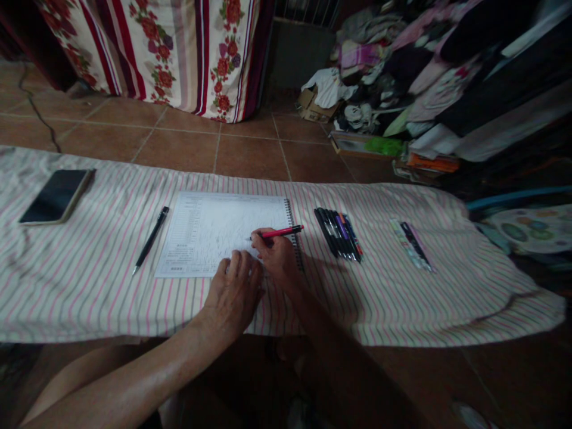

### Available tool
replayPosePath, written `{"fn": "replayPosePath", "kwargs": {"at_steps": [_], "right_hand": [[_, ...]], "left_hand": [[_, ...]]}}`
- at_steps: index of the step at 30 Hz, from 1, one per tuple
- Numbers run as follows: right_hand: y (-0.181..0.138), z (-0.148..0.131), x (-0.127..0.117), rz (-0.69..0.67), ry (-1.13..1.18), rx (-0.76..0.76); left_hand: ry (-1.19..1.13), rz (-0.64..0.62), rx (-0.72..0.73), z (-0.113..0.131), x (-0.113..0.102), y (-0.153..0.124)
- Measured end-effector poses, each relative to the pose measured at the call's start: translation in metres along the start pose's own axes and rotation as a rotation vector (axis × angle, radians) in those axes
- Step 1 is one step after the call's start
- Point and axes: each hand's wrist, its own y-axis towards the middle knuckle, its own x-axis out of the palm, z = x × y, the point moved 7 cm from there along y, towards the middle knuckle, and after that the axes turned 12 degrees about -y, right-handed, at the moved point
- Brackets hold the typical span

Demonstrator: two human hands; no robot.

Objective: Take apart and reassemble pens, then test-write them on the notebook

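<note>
A spiral-bound pad with printed text down its left side lies on a striped cloth, its wire binding on the right. Many short pen strokes cover the middle and lower page. My right hand grips a red pen with a black end, its tip at the paper. Resting on the pad's lower edge, my left hand has its fingers laid forward over the paper, slightly curved, holding nothing. To the left of the pad is a black pen.
A phone lies at the far left of the striped cloth. Right of the pad sit a row of several pens and a smaller group of pens. Piled clothes and a floral curtain are beyond.
</note>
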Motion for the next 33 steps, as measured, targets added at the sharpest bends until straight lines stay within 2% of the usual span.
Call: {"fn": "replayPosePath", "kwargs": {"at_steps": [5, 12, 19, 24, 30, 33], "right_hand": [[0.000, 0.001, -0.001, 0.021, 0.011, 0.016], [0.000, 0.003, 0.001, -0.004, 0.167, 0.030], [0.000, -0.006, -0.012, -0.022, 0.282, 0.043], [0.002, -0.007, -0.034, 0.031, 0.185, 0.072], [0.016, 0.015, -0.071, 0.156, -0.054, 0.081], [0.021, 0.028, -0.099, 0.289, -0.201, 0.089]], "left_hand": [[-0.021, -0.010, -0.009, -0.001, 0.000, 0.001], [-0.023, -0.011, -0.008, -0.001, 0.000, 0.001], [-0.040, -0.011, 0.005, -0.001, -0.004, 0.001], [-0.049, 0.028, 0.028, 0.000, -0.007, 0.000], [-0.049, 0.052, 0.042, 0.001, -0.006, 0.001], [-0.033, 0.052, 0.039, 0.000, -0.005, 0.000]]}}
